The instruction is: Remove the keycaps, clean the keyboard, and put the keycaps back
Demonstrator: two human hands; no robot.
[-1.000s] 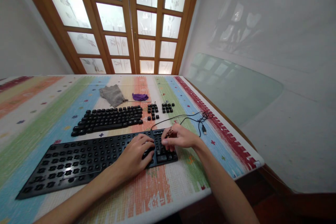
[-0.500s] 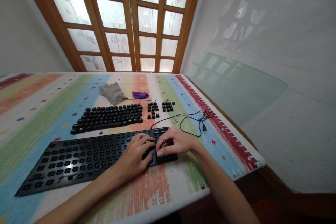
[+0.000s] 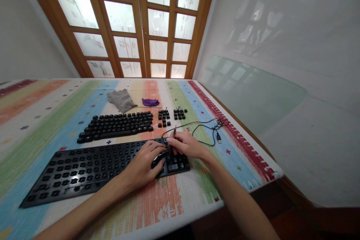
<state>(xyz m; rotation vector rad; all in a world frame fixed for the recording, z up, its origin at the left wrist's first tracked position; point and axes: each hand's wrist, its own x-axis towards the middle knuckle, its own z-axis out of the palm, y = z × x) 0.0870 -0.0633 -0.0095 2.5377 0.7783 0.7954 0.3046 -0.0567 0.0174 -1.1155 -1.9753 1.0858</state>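
Note:
A black keyboard base point(image 3: 84, 165) with most keycaps off lies near the table's front edge. My left hand point(image 3: 142, 165) rests on its right part, fingers curled against the keys. My right hand point(image 3: 185, 144) is closed on a thin dark tool point(image 3: 174, 131) whose end sticks up above the fingers, over the keyboard's right end. Behind the base lie the removed keycaps point(image 3: 116, 125) laid out in keyboard order, with smaller groups point(image 3: 171, 115) to their right.
A grey cloth point(image 3: 121, 99) and a purple cloth point(image 3: 150, 102) lie further back. The keyboard's black cable point(image 3: 209, 125) with its USB plug loops to the right. The striped table cover ends at the table edge point(image 3: 247, 131) on the right, near the wall. Wooden glazed doors stand behind.
My right hand has lifted a little and moved back towards the keyboard's far edge, with the tool now pointing upward. My left hand stays on the keys.

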